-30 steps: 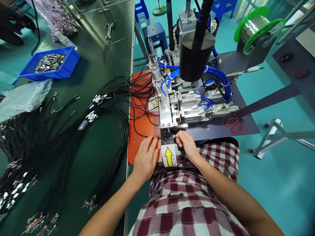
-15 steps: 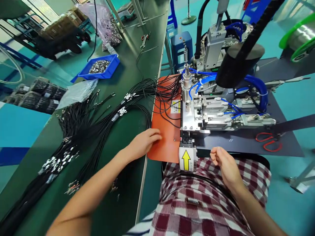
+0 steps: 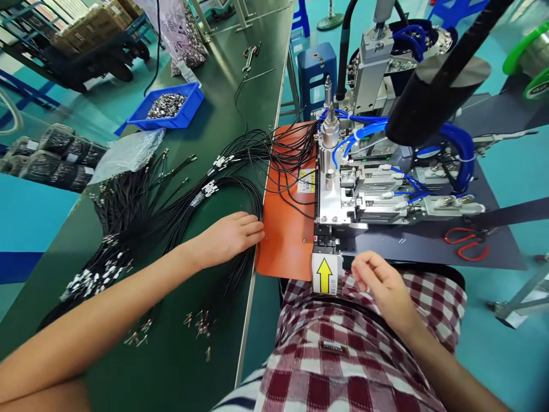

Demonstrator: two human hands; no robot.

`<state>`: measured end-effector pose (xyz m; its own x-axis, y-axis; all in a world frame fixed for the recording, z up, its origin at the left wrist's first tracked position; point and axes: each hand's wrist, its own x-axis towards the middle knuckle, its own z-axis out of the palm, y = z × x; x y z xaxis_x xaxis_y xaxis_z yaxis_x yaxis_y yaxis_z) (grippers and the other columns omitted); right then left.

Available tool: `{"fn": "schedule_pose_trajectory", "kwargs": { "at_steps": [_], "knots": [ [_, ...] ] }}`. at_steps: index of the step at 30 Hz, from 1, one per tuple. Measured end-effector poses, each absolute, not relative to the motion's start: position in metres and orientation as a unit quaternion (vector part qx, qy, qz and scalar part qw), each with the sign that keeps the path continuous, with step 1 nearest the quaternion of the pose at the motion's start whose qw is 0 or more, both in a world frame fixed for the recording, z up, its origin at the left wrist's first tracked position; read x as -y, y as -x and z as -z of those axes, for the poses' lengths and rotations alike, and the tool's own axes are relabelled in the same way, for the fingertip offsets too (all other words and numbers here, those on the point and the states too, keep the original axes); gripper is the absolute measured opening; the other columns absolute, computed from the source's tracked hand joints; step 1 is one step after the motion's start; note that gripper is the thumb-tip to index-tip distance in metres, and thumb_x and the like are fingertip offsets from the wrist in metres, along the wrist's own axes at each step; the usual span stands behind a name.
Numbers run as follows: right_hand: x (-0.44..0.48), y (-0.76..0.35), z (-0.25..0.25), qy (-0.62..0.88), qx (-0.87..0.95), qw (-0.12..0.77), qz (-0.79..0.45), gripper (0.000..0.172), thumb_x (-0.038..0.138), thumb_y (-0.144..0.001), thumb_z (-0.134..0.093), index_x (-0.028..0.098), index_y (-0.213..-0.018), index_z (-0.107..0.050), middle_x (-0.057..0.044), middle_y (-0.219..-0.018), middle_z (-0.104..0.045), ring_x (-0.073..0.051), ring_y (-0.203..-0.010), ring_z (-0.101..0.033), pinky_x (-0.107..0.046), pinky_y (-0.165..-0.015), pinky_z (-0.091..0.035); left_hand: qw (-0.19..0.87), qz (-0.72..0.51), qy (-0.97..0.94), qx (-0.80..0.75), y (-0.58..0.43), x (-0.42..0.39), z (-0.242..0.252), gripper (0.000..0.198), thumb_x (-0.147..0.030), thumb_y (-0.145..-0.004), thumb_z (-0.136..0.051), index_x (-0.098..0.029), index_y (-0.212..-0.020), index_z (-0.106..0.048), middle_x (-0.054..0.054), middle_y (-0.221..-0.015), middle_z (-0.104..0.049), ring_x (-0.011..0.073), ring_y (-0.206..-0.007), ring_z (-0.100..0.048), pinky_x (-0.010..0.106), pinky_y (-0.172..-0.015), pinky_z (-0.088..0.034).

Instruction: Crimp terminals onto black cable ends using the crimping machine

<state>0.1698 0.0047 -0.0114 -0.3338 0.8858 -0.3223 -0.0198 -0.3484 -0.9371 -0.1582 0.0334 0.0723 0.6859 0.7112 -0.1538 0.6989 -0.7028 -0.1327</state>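
Cables [image 3: 250, 193] at my left hand [image 3: 234, 235]

Bundled on the green bench [image 3: 167, 377] beside the orange plate [image 3: 285, 249], presumably for easy reach. That hand bends loosely; I can't tell its grip. My right hand [image 3: 384, 283], half open, seems empty by the arrow-labelled cover [image 3: 326, 274].

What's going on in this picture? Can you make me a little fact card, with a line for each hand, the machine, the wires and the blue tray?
Left hand: at the black wires near the table edge; whether it grips any is unclear
Right hand: fingers curled, beside the yellow arrow label; nothing visible in it
Machine: silver metal, blue tubes, beside an orange plate
Wires: black, bunched on the green table, some reaching over the orange plate
Blue tray: small shiny pieces inside
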Motion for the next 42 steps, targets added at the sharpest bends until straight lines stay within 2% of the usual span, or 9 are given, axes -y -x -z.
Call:
{"fn": "schedule_pose_trajectory", "kwargs": {
  "at_steps": [5,10,12,14,18,21,24,30,42],
  "knots": [
    [-0.002,-0.144,-0.001,0.357,0.425,0.313,-0.771,0.04,0.052,-0.097,-0.034,0.021,-0.116,-0.052,-0.009,-0.109,-0.061,-0.017,-0.091,-0.06,-0.028,-0.075,-0.046,0.141,0.032,0.882,0.448,0.135,-0.041,-0.045,0.023,-0.025,-0.094,-0.044,-0.014,-0.093,-0.065,0.007,-0.08,-0.065,0.0179,-0.072,-0.056,0.031,-0.064,-0.041],
    [-0.002,-0.156,0.0,0.358,0.458,0.195,-0.79,0.027,0.039,-0.095,-0.044,0.017,-0.109,-0.053,0.001,-0.069,-0.058,-0.01,-0.051,-0.052,-0.023,-0.05,-0.038,0.168,0.01,0.819,0.548,0.104,-0.019,-0.035,0.022,-0.023,-0.091,-0.047,-0.014,-0.083,-0.065,0.01,-0.077,-0.064,0.0241,-0.076,-0.057,0.037,-0.066,-0.04],
    [-0.003,-0.162,-0.002,0.388,0.527,0.182,-0.734,0.023,0.033,-0.097,-0.04,0.018,-0.093,-0.058,0.004,-0.061,-0.052,-0.009,-0.049,-0.046,-0.022,-0.049,-0.036,0.12,-0.004,0.829,0.546,0.088,-0.004,-0.036,0.024,-0.021,-0.091,-0.046,-0.013,-0.108,-0.062,0.014,-0.101,-0.065,0.0276,-0.094,-0.057,0.042,-0.077,-0.04],
    [-0.006,-0.164,-0.005,0.391,0.598,0.162,-0.681,0.026,0.028,-0.096,-0.039,0.018,-0.08,-0.057,0.003,-0.059,-0.053,-0.01,-0.051,-0.046,-0.023,-0.051,-0.036,0.021,0.015,0.883,0.469,0.071,0.009,-0.035,0.033,-0.022,-0.093,-0.044,-0.013,-0.125,-0.051,0.013,-0.105,-0.064,0.0243,-0.095,-0.056,0.039,-0.081,-0.041],
    [-0.012,-0.162,-0.012,0.425,0.642,0.176,-0.613,0.012,0.026,-0.091,-0.05,0.021,-0.086,-0.059,0.002,-0.068,-0.06,-0.012,-0.059,-0.052,-0.024,-0.056,-0.039,-0.072,0.059,0.898,0.43,0.051,0.021,-0.023,0.019,-0.017,-0.096,-0.037,-0.015,-0.102,-0.055,0.001,-0.068,-0.057,0.0162,-0.061,-0.049,0.029,-0.058,-0.038],
    [-0.012,-0.162,-0.012,0.451,0.642,0.196,-0.588,0.019,0.026,-0.094,-0.044,0.021,-0.083,-0.058,0.002,-0.068,-0.06,-0.012,-0.059,-0.054,-0.025,-0.057,-0.04,-0.139,0.097,0.859,0.483,0.04,0.02,-0.021,0.016,-0.02,-0.096,-0.039,-0.016,-0.102,-0.052,0.004,-0.078,-0.06,0.0174,-0.068,-0.053,0.031,-0.063,-0.042],
    [-0.014,-0.163,-0.008,0.43,0.593,0.226,-0.641,0.016,0.028,-0.093,-0.047,0.02,-0.083,-0.056,0.001,-0.068,-0.061,-0.012,-0.058,-0.056,-0.025,-0.057,-0.042,-0.322,0.158,0.788,0.5,0.029,0.015,-0.026,0.02,-0.023,-0.097,-0.038,-0.019,-0.114,-0.047,0.006,-0.093,-0.063,0.016,-0.079,-0.057,0.029,-0.071,-0.045],
    [-0.026,-0.173,0.007,0.408,0.415,0.311,-0.751,0.028,0.044,-0.089,-0.055,0.017,-0.094,-0.058,-0.003,-0.077,-0.066,-0.011,-0.057,-0.058,-0.025,-0.056,-0.045,-0.553,0.282,0.571,0.537,0.022,0.008,-0.023,0.022,-0.033,-0.096,-0.044,-0.021,-0.114,-0.05,-0.001,-0.073,-0.056,0.0108,-0.065,-0.05,0.021,-0.059,-0.04],
    [-0.02,-0.158,0.011,0.365,0.34,0.329,-0.802,0.029,0.042,-0.084,-0.065,0.017,-0.075,-0.054,0.004,-0.063,-0.056,-0.007,-0.05,-0.048,-0.022,-0.051,-0.04,-0.66,0.337,0.434,0.512,0.014,-0.001,-0.02,0.034,-0.038,-0.09,-0.053,-0.018,-0.118,-0.058,-0.003,-0.063,-0.051,0.0067,-0.049,-0.035,0.019,-0.045,-0.027]
  ]
}}
